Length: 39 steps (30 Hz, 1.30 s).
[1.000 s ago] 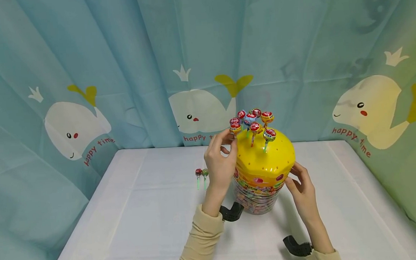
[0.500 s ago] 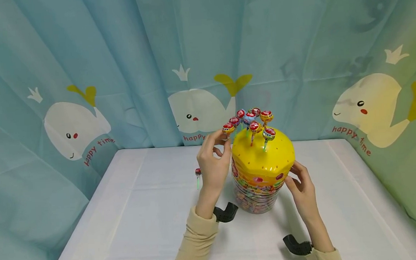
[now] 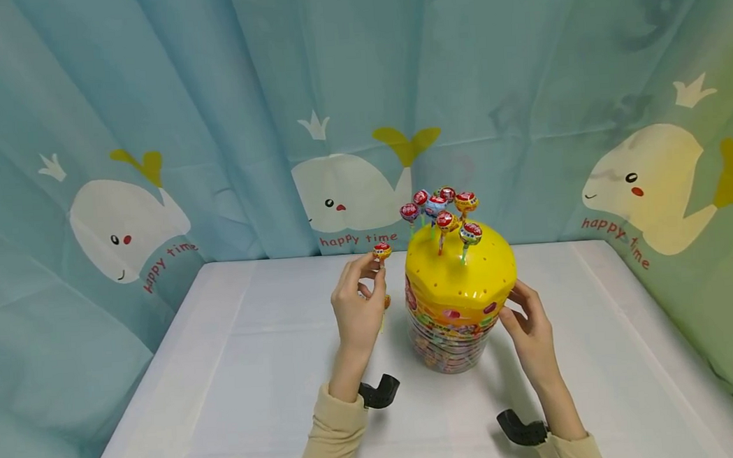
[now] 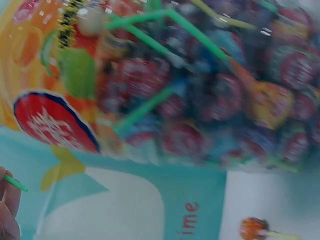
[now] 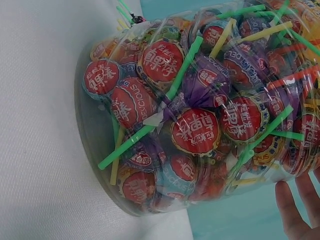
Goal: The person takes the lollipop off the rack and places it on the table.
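Note:
My left hand [image 3: 360,303] pinches a lollipop [image 3: 382,250] with a yellow and red wrapper between thumb and fingers, left of the jar. In the left wrist view, its green stick [image 4: 16,183] shows at the left edge. A clear jar [image 3: 451,353] packed with wrapped lollipops stands upright, topped by a yellow lid [image 3: 464,275] dotted with small holes. Several lollipops [image 3: 444,222] stand stick-down in the lid. My right hand [image 3: 533,327] holds the jar's right side, thumb in front and fingers behind; its fingers [image 5: 292,207] meet the clear wall.
An orange lollipop [image 4: 253,228] lies on the white table [image 3: 256,376], partly behind my left hand in the head view. A blue-green curtain [image 3: 207,91] with whale prints hangs behind. Each wrist wears a black mount [image 3: 379,391].
My left hand has moved left and down, away from the lid, carrying the yellow and red lollipop. It now covers the loose lollipops seen earlier on its left. My right hand stays on the jar.

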Available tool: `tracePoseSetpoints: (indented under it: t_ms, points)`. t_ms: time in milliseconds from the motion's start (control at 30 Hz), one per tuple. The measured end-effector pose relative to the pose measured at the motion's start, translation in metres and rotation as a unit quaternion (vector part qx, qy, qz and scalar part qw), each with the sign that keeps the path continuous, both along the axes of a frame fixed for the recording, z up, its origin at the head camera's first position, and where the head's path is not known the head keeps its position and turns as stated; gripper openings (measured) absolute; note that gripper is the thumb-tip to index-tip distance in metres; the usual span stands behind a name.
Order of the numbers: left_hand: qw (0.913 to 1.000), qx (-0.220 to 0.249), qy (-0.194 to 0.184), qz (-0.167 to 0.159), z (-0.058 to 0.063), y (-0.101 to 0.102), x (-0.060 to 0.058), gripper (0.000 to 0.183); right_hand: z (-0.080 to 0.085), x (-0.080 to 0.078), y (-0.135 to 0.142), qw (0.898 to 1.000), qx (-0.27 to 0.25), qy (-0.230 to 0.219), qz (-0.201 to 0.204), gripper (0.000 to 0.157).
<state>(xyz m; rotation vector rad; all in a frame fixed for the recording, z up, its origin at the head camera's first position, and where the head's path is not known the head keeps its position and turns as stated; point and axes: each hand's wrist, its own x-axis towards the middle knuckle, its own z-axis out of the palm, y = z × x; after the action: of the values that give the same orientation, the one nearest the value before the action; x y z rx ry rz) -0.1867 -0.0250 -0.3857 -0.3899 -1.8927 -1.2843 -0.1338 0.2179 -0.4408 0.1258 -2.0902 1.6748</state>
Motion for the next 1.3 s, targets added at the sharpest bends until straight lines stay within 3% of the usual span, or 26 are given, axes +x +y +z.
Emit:
tracePoseSetpoints:
  t_ms: [367,833,1033,1300]
  points:
    - [0.9990,0.009,-0.035,0.026,-0.024,-0.010,-0.001,0.023,0.000,-0.001,-0.001,1.000,-0.002,-0.005,-0.001,0.049]
    - [0.9946,0.018,-0.084,0.059,-0.050,-0.028,-0.015,0.021,0.000,0.001,-0.001,1.000,-0.002,0.006,0.004,0.048]
    - [0.9884,0.031,-0.127,0.077,-0.060,-0.042,-0.021,0.022,0.000,0.002,0.000,1.000,-0.003,0.011,0.009,0.048]
    - [0.9712,0.065,-0.213,0.086,-0.075,-0.056,-0.027,0.021,0.000,0.002,-0.001,1.000,0.001,0.010,0.007,0.048]
